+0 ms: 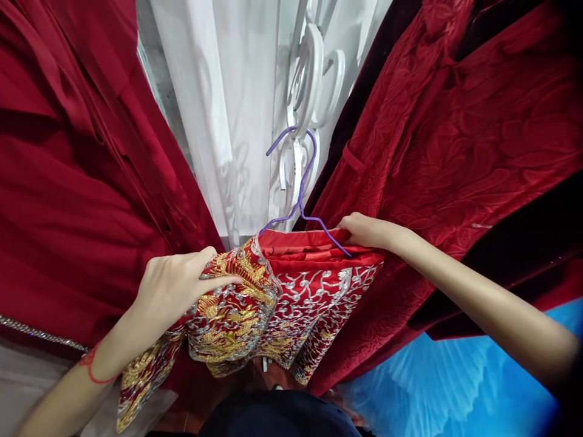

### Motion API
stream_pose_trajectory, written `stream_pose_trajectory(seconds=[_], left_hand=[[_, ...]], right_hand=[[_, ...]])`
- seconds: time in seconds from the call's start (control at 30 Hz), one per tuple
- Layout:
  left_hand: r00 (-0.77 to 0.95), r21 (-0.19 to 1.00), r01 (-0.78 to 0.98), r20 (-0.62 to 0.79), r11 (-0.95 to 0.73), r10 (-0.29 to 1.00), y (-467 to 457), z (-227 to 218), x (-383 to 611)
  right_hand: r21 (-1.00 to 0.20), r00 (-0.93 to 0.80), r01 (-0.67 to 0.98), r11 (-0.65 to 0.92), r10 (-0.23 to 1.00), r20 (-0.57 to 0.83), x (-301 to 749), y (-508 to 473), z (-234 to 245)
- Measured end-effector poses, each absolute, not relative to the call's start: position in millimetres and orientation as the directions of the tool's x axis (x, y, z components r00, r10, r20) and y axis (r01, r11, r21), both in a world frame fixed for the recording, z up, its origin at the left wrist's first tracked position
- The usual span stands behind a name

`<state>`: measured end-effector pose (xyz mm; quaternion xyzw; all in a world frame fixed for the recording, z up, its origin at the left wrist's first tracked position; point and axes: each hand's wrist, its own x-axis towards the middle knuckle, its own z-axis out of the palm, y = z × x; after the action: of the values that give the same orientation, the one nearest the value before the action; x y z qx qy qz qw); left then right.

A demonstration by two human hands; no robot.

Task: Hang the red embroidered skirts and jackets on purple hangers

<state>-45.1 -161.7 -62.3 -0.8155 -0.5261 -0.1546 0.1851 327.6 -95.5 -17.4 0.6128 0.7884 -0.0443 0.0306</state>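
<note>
Fingers of the left hand (175,285) pinch an embroidered red garment (232,331) on a purple hanger (301,202) at center frame, those of the right hand (364,230) too hidden to tell their grip

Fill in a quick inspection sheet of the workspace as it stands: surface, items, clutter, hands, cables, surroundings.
Surface: no tabletop in view; a strip of reddish floor shows below.
Job's things: red embroidered garment, gold and silver, with a purple hanger at its top.
Clutter: plain red fabric at left, patterned red fabric at right, both close by.
Hands: left hand pinches the garment; right hand is at its upper edge, fingertips hidden.
Cables: nothing seen.
Surroundings: white curtain, white scrollwork, blue material lower right.
</note>
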Motion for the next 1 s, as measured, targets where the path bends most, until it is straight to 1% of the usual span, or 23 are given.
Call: stream_pose_trajectory(seconds=[0.03, 0.07, 0.1, 0.13, 0.17, 0.2, 0.27, 0.33, 0.4, 0.47, 0.5, 0.53, 0.57, 0.6, 0.67, 0.73, 0.8, 0.9, 1.0], left_hand=[[0.403, -0.139, 0.913, 0.449, -0.383, 0.797, -161, -63, -46], [0.406, -0.137, 0.911, 0.454, -0.388, 0.793, -161, -63, -46], [0.405, -0.131, 0.911, 0.46, -0.391, 0.79, -161, -64, -46], [0.402, -0.122, 0.911, 0.467, -0.393, 0.788, -161, -64, -47], [0.398, -0.112, 0.912, 0.471, -0.394, 0.788, -161, -65, -47], [0.393, -0.101, 0.913, 0.473, -0.395, 0.789, -161, -65, -47], [0.387, -0.082, 0.914, 0.468, -0.398, 0.794, -161, -64, -47], [0.384, -0.065, 0.914, 0.46, -0.401, 0.8, -161, -62, -46], [0.374, -0.043, 0.915, 0.458, -0.4, 0.807, -160, -61, -46], [0.361, -0.026, 0.919, 0.46, -0.394, 0.811, -161, -60, -48], [0.358, -0.025, 0.919, 0.465, -0.392, 0.81, -161, -60, -49], [0.358, -0.03, 0.92, 0.467, -0.39, 0.809, -162, -60, -50], [0.359, -0.04, 0.922, 0.467, -0.386, 0.808, -162, -60, -52], [0.363, -0.054, 0.922, 0.463, -0.383, 0.809, -163, -59, -53], [0.371, -0.082, 0.923, 0.448, -0.376, 0.813, -162, -58, -54], [0.376, -0.105, 0.924, 0.431, -0.369, 0.82, -161, -56, -55], [0.379, -0.118, 0.924, 0.412, -0.364, 0.829, -159, -55, -54], [0.37, -0.11, 0.928, 0.394, -0.356, 0.842, -156, -55, -54], [0.364, -0.115, 0.93, 0.401, -0.348, 0.841, -156, -57, -54]], right_hand=[[0.058, -0.17, 0.983, 0.173, 0.983, -0.066, 329, -98, -17], [0.111, -0.111, 0.988, 0.107, 0.994, 0.022, 332, -101, -17], [0.117, -0.076, 0.991, 0.06, 0.986, 0.145, 335, -102, -17], [0.079, -0.062, 0.996, 0.041, 0.958, 0.278, 338, -104, -19], [0.009, -0.059, 0.998, 0.06, 0.919, 0.391, 343, -105, -21], [-0.078, -0.064, 0.99, 0.113, 0.883, 0.466, 347, -106, -25], [-0.255, -0.084, 0.935, 0.248, 0.851, 0.519, 353, -108, -34], [-0.372, -0.08, 0.869, 0.327, 0.834, 0.546, 355, -112, -44], [-0.396, -0.005, 0.852, 0.342, 0.762, 0.647, 353, -118, -53], [-0.367, 0.097, 0.872, 0.323, 0.62, 0.778, 352, -123, -59], [-0.354, 0.138, 0.883, 0.308, 0.551, 0.823, 354, -125, -62], [-0.343, 0.162, 0.893, 0.291, 0.503, 0.849, 357, -127, -66], [-0.331, 0.164, 0.902, 0.278, 0.489, 0.857, 362, -128, -70], [-0.312, 0.141, 0.91, 0.274, 0.503, 0.853, 368, -129, -75], [-0.261, 0.059, 0.926, 0.273, 0.578, 0.814, 382, -134, -87], [-0.192, -0.007, 0.954, 0.23, 0.658, 0.753, 392, -143, -97], [-0.123, -0.012, 0.983, 0.139, 0.709, 0.705, 396, -154, -104], [-0.042, 0.026, 0.999, 0.004, 0.729, 0.683, 389, -169, -108], [0.018, 0.138, 0.979, -0.202, 0.729, 0.67, 379, -179, -109]])
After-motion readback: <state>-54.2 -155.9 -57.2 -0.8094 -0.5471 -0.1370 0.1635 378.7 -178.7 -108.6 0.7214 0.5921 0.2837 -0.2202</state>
